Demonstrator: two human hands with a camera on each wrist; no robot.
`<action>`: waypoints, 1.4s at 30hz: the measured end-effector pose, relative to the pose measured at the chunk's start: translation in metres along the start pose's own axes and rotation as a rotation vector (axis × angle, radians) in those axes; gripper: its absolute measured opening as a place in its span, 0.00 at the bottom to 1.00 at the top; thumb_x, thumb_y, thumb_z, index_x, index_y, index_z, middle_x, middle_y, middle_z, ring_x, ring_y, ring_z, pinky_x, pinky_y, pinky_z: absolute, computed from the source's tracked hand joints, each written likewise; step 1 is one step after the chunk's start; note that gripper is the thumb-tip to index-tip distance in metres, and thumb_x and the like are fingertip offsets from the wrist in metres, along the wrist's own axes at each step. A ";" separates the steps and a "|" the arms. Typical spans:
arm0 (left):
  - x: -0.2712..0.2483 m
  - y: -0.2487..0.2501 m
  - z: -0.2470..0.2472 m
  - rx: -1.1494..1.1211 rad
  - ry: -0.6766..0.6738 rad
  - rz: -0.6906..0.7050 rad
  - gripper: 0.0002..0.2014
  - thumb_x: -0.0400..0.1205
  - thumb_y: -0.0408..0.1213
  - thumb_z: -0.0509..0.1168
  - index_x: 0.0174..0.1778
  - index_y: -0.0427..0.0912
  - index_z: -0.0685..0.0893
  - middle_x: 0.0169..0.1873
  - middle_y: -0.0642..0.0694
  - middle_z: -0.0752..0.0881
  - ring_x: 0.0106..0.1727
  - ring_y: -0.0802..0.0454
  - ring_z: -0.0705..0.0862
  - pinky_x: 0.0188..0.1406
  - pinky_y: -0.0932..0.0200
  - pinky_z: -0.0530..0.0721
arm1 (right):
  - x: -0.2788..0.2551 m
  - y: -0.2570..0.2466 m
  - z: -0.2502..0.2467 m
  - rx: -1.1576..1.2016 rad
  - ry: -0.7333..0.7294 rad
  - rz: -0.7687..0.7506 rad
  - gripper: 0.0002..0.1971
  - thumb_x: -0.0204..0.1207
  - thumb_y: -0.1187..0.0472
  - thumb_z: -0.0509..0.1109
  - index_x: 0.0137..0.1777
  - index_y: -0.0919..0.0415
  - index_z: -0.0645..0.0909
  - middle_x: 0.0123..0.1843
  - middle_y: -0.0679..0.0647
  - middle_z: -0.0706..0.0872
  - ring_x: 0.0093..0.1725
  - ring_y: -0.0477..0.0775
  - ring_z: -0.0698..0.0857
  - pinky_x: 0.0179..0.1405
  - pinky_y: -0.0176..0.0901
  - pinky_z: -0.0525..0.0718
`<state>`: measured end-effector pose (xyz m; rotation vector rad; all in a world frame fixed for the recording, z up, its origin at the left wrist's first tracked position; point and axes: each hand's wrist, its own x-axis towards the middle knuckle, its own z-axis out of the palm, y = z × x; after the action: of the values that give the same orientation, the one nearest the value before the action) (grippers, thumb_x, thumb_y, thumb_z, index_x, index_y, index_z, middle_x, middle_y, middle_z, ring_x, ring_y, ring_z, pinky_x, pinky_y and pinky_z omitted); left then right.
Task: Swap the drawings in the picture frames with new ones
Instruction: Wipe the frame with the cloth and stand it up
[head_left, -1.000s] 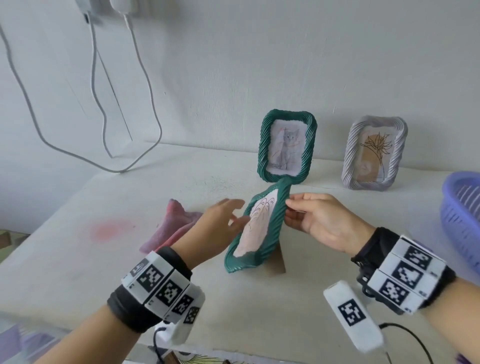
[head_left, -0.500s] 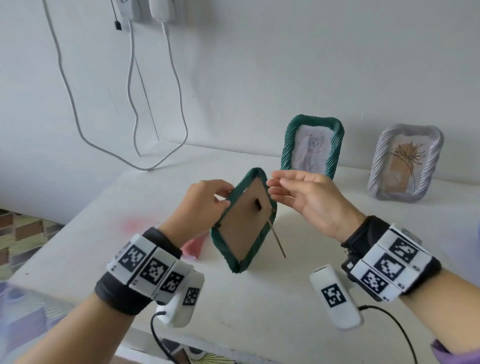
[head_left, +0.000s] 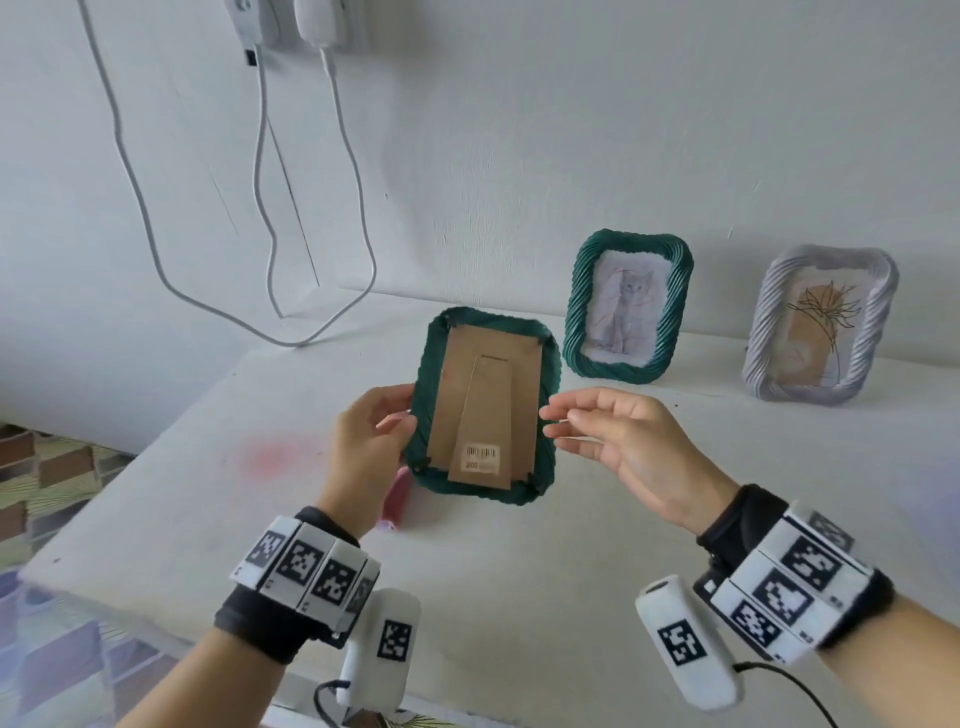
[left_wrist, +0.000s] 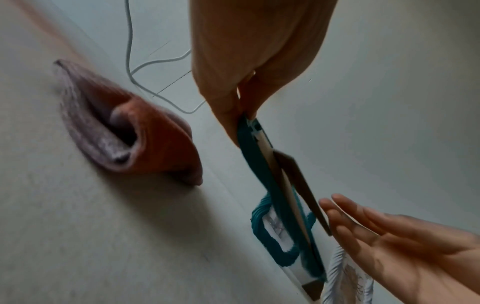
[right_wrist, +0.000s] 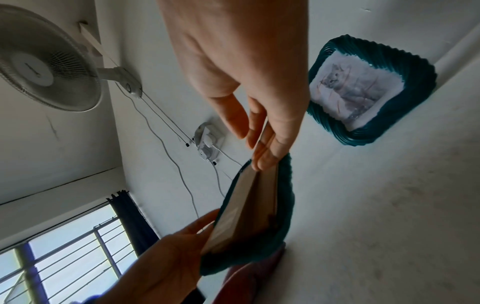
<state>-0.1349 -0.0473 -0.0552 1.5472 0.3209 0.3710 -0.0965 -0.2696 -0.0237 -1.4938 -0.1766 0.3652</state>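
held green frame (head_left: 488, 410), back side toward the viewer, upright above the table (head_left: 597, 561) with its long axis running top to bottom. the left hand (head_left: 371, 447) grasps the frame's left edge, thumb on the back and fingers curled round the front; the left wrist view shows the edge pinched between thumb and fingers. the right hand (head_left: 618, 441) is released, fingers nearly straight and pointing left, fingertips just beside the frame's right edge; whether they touch it cannot be told from the head view, though the right wrist view shows them at the rim beside the cardboard back (head_left: 483, 395). the cardboard back fills the opening, with a stand flap (head_left: 485, 431) lying flat down its middle and small dark tabs at the corners. the drawing inside faces away and is hidden.

the right hand is the free one and the nearer to the right-hand tabs, so it is likely the hand to open the back; the tabs lie to the left of its fingertips, at the top and bottom of that edge.

behind, standing against the wall and well apart from the held frame: a second green frame (head_left: 631, 306) with a cat drawing, and a white frame (head_left: 821, 325) with a plant drawing. a pink cloth (left_wrist: 124, 125) lies on the table below the left hand. open room lies in front of and beneath the hands.
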 end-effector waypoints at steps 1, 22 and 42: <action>-0.002 0.000 0.003 -0.039 0.005 0.014 0.17 0.80 0.18 0.56 0.45 0.45 0.82 0.44 0.47 0.87 0.44 0.45 0.86 0.34 0.57 0.88 | -0.001 -0.001 0.002 -0.012 -0.004 -0.009 0.10 0.79 0.74 0.60 0.53 0.67 0.82 0.53 0.63 0.87 0.49 0.55 0.87 0.56 0.44 0.86; -0.013 -0.010 0.029 -0.255 0.027 0.075 0.17 0.80 0.19 0.57 0.52 0.45 0.83 0.51 0.49 0.88 0.48 0.50 0.87 0.43 0.49 0.88 | -0.007 -0.014 0.002 0.099 -0.034 -0.025 0.16 0.78 0.75 0.57 0.62 0.63 0.78 0.52 0.59 0.87 0.47 0.53 0.86 0.46 0.42 0.81; -0.029 0.002 0.036 -0.155 -0.048 0.212 0.17 0.79 0.21 0.61 0.55 0.47 0.83 0.52 0.31 0.86 0.49 0.39 0.85 0.48 0.48 0.85 | -0.015 -0.020 0.001 -0.262 0.044 -0.093 0.41 0.53 0.46 0.78 0.68 0.46 0.68 0.58 0.54 0.80 0.50 0.48 0.83 0.52 0.43 0.81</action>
<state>-0.1460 -0.0925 -0.0543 1.4381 0.0880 0.5121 -0.1081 -0.2750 -0.0018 -1.7432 -0.2659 0.2410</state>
